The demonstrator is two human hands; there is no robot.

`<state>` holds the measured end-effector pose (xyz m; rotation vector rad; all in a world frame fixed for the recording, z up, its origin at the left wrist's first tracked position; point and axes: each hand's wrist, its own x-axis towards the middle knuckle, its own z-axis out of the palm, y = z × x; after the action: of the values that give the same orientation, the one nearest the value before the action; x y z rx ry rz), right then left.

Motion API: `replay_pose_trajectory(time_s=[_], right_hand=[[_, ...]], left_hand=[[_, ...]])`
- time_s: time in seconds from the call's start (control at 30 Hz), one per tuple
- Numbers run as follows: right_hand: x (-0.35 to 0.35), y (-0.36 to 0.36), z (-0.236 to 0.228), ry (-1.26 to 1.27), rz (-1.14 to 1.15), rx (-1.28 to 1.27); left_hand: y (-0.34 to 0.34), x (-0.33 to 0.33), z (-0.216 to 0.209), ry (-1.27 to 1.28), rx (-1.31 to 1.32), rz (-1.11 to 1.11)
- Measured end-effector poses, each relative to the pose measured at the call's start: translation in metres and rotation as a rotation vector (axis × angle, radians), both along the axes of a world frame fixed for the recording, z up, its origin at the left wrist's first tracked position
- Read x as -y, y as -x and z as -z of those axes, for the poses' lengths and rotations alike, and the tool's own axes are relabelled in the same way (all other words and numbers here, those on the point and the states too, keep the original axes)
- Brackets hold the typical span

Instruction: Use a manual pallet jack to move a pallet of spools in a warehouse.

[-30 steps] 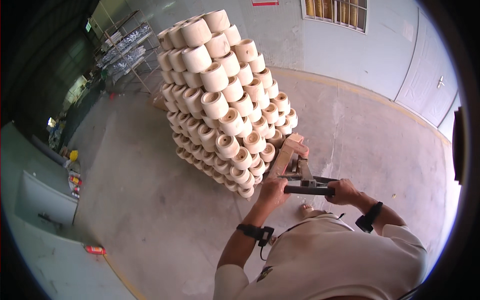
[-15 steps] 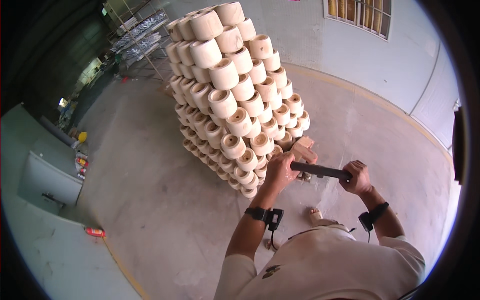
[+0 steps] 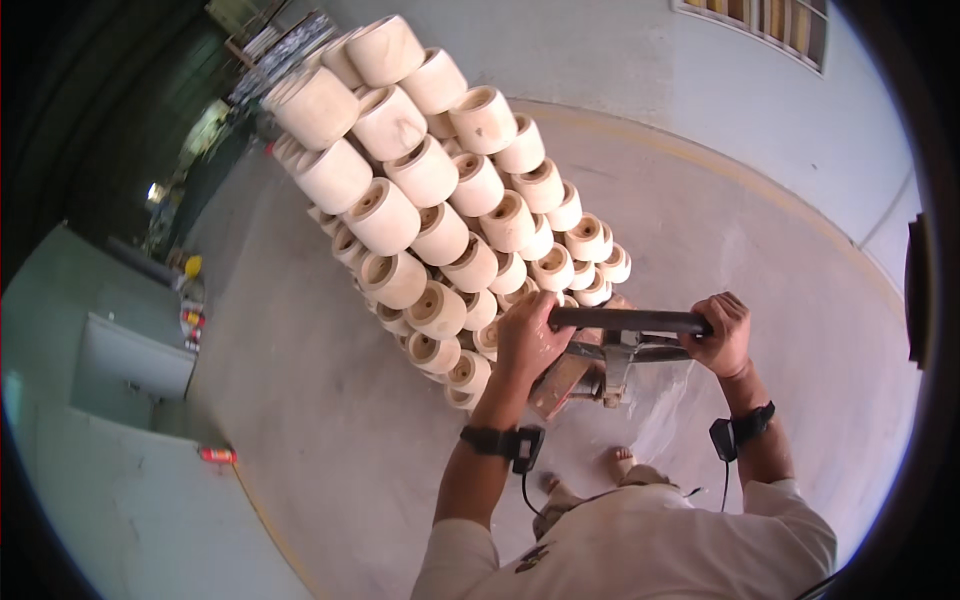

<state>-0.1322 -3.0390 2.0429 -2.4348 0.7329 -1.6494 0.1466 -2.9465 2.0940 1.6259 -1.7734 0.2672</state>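
With both arms stretched forward, I hold the dark crossbar of a pallet jack handle (image 3: 632,320). My left hand (image 3: 530,340) is closed around its left end, and my right hand (image 3: 722,333) grips the right end. Below the bar, grey metal parts (image 3: 616,370) of the jack show beside a reddish-brown block-like piece (image 3: 566,384). Just beyond the handle rises a tall stack of pale, round wooden pots (image 3: 440,235), with round hollows in their tops. The stack hides whatever it stands on.
A bare concrete floor (image 3: 300,390) surrounds the stack. Beyond it runs a pale wall (image 3: 600,60) with a barred window (image 3: 765,25). At left are a grey-green wall with a door (image 3: 135,362) and a red cylinder (image 3: 218,455) at its foot. Shelving with silvery material (image 3: 290,45) stands far back.
The handle bar has become more level, and more of the jack's metal parts shows beneath it. The stack looks closer and leans farther left in view. Both hands keep hold of the bar.
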Motion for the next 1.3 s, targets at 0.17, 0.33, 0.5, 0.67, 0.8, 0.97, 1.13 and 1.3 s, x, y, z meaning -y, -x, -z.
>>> replay_pose_trajectory(time_s=[0.17, 0.33, 0.5, 0.67, 0.8, 0.97, 1.13, 1.3], right_hand=[[0.041, -0.009, -0.009, -0.059, 0.095, 0.014], [0.053, -0.012, -0.023, -0.038, 0.077, -0.052], [0.064, -0.012, -0.036, -0.058, -0.021, -0.117], [0.068, -0.015, -0.051, -0.131, -0.125, -0.159], [0.079, -0.015, -0.054, -0.163, -0.197, -0.163], [0.103, -0.014, -0.063, -0.15, -0.322, -0.208], [0.122, -0.013, -0.067, -0.141, -0.365, -0.211], [0.129, -0.013, -0.07, -0.139, -0.401, -0.213]], left_hand=[[-0.008, 0.039, -0.025, -0.107, -0.043, 0.086], [-0.021, 0.048, -0.023, -0.056, -0.079, 0.165], [-0.028, 0.053, -0.036, -0.137, -0.054, 0.192], [-0.032, 0.056, -0.031, -0.075, 0.019, 0.198], [-0.031, 0.061, -0.041, -0.066, 0.057, 0.19], [-0.022, 0.058, -0.038, -0.044, 0.063, 0.1], [-0.014, 0.06, -0.049, -0.045, 0.071, 0.059], [-0.016, 0.062, -0.054, -0.045, 0.089, 0.074]])
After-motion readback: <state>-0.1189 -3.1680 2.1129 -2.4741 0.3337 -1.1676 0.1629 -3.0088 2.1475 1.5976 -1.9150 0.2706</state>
